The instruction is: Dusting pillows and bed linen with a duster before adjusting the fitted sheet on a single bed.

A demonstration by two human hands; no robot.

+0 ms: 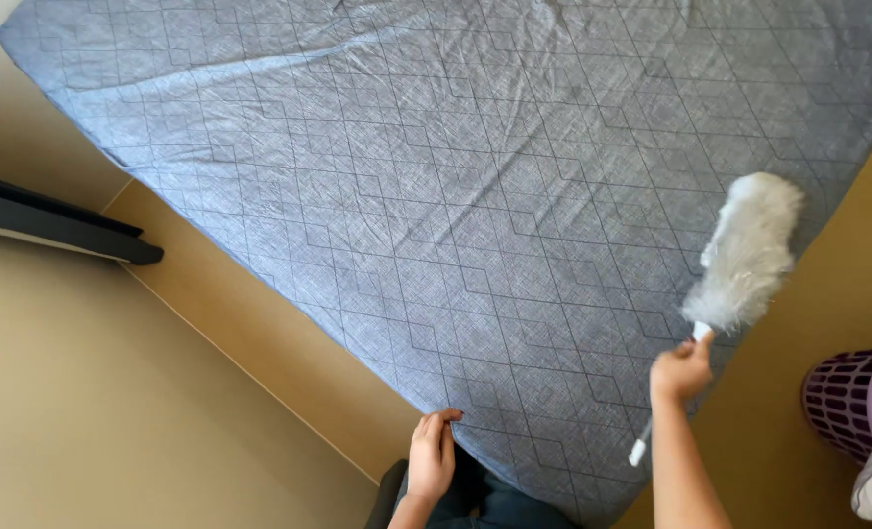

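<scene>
Holding: right hand grips white feather duster over bed's right edge.
Left hand: flat, fingers open, resting on bed's near edge.

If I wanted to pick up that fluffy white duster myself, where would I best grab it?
Best by the thin white handle, probably from its bare lower end near the bed's corner. The duster has a soft, bulky head that would squash, while the handle is slim and rigid. The right hand already wraps it just below the fluff; the left hand rests on the grey sheet.
</scene>
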